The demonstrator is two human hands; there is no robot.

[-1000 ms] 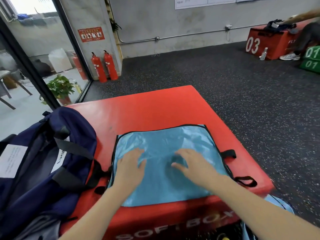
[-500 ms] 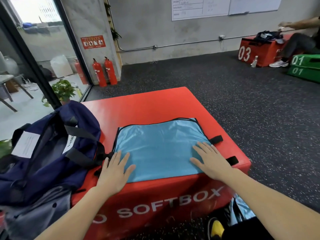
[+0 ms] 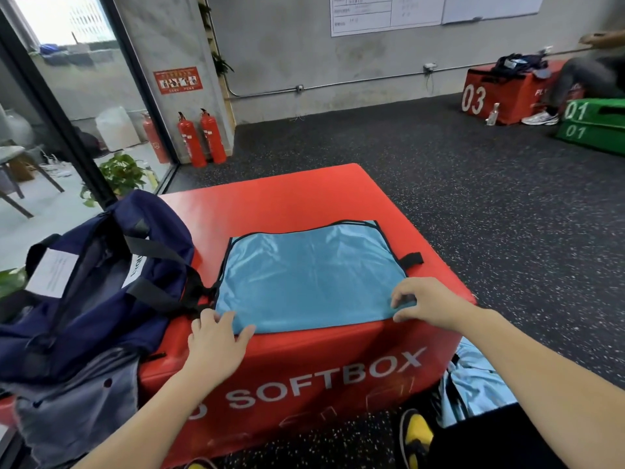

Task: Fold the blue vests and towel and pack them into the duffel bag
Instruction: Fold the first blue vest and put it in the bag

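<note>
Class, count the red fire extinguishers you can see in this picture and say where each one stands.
3. Two extinguishers stand side by side against the pillar. A third stands left of them, behind the glass. More may be hidden behind the door frame.

The right hand [image 3: 427,304] curls over the near right corner of the blue vest [image 3: 309,275], hiding that corner. Left of the left hand [image 3: 216,343], the duffel bag [image 3: 101,292] runs off the picture's edge. Its label print is too small to read.
</note>
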